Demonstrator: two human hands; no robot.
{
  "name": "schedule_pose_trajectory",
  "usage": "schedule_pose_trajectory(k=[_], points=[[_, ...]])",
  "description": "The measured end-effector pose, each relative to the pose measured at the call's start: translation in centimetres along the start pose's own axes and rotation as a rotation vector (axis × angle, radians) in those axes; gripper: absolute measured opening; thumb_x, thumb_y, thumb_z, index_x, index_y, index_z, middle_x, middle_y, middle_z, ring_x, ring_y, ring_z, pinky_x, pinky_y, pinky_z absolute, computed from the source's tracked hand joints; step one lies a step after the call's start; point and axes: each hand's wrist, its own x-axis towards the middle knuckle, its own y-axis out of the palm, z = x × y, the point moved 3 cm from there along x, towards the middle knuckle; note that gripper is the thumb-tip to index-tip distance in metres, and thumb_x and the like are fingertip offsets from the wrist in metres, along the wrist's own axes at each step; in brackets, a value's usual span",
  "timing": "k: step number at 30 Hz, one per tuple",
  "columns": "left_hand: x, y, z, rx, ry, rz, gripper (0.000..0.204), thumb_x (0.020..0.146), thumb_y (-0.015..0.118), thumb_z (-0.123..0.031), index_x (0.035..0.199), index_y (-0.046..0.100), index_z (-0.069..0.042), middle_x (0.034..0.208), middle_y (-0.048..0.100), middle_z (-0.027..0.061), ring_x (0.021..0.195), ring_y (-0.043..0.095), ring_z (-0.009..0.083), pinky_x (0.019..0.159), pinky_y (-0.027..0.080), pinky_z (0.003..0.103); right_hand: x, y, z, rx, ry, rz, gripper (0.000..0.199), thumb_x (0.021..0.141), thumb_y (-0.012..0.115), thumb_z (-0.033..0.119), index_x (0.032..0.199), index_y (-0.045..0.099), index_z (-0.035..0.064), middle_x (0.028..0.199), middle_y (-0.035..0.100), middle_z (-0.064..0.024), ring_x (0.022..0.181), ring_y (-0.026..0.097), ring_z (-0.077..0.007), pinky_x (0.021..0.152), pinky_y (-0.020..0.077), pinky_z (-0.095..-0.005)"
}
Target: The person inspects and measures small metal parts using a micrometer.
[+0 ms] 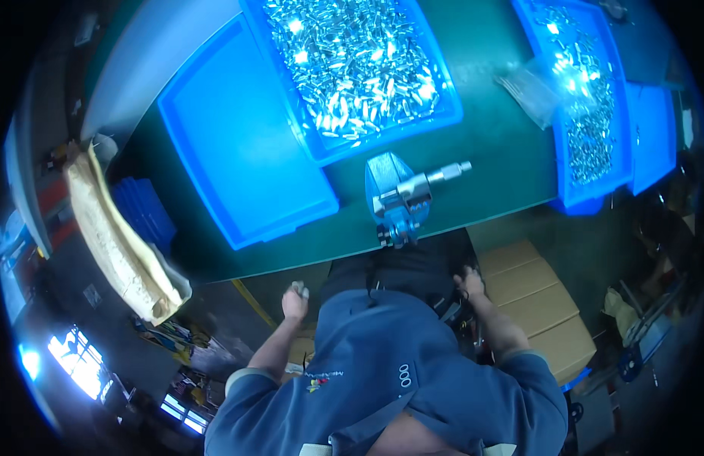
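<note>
1. The head view comes from the left of two fisheye cameras worn on the person's head, looking steeply down past the shirt [374, 334].
2. It faces forward over the bench [511, 178]; the micrometer [417, 187] serves as landmark, with the shirt on its near side and a blue tray [390, 137] beyond.
3. The shirt is nearer the lens than the micrometer.
4. Coverage spreads to windows [77, 362] far left of the micrometer and a carton [530, 296] to its right, bending toward a dark rim.
</note>
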Motion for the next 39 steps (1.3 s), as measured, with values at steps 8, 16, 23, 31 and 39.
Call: schedule_pose_trajectory(k=[8,16,23,31,39], points=[[-3.7,24.2,13.8,-0.258,-0.468,0.354,0.025,0.089,0.066,-0.027,0.094,0.066,-0.002,0.090,0.071,0.0178,0.086,0.069,0.0353,0.073,0.053,0.045,6.6,4.5,-8.3,-0.047,0.269,0.073,0.043,0.091,0.062,0.027,0.127,0.048,0.0095,0.118,0.062,-0.0203,0.108,0.062,-0.0385,0.085,0.0524,-0.0465],[-3.7,26.7,7.5,-1.590,-0.941,0.560,0.021,0.089,0.067,-0.026,0.092,0.066,-0.005,0.089,0.071,0.0127,0.082,0.068,0.0273,0.072,0.052,0.043,11.9,8.6,-13.8,-0.405,-0.029,0.465,0.041,0.094,0.056,0.033,0.127,0.057,0.0091,0.118,0.066,-0.0175,0.107,0.064,-0.0315,0.089,0.0528,-0.0435],[-1.6,28.5,6.9,-0.833,-0.587,0.390,0.028,0.087,0.069,-0.027,0.104,0.063,-0.005,0.099,0.070,0.0163,0.090,0.068,0.0299,0.078,0.053,0.043,16.5,8.8,-23.0,-0.176,-0.607,0.450,0.039,0.093,0.057,0.039,0.115,0.067,0.0087,0.109,0.069,-0.0156,0.099,0.066,-0.0276,0.084,0.0519,-0.0409],[-1.4,20.5,6.4,-0.294,-0.463,0.188,0.027,0.098,0.045,-0.019,0.099,0.064,0.000,0.084,0.070,0.0197,0.080,0.070,0.0326,0.074,0.054,0.048,10.0,-3.7,-3.3,0.563,-0.149,0.284,0.023,0.092,0.061,0.016,0.105,0.065,-0.0034,0.088,0.071,-0.0142,0.075,0.064,-0.0213,0.064,0.0500,-0.0404],[1.2,14.3,-1.9,-0.377,-0.383,-0.192,0.024,0.083,0.069,-0.020,0.094,0.059,0.000,0.080,0.067,0.0252,0.082,0.066,0.0450,0.071,0.051,0.051,5.9,-8.8,3.1,0.449,-0.205,-0.261,0.034,0.095,0.060,0.028,0.101,0.065,-0.0057,0.087,0.068,-0.0264,0.083,0.067,-0.0410,0.072,0.0497,-0.0440]])
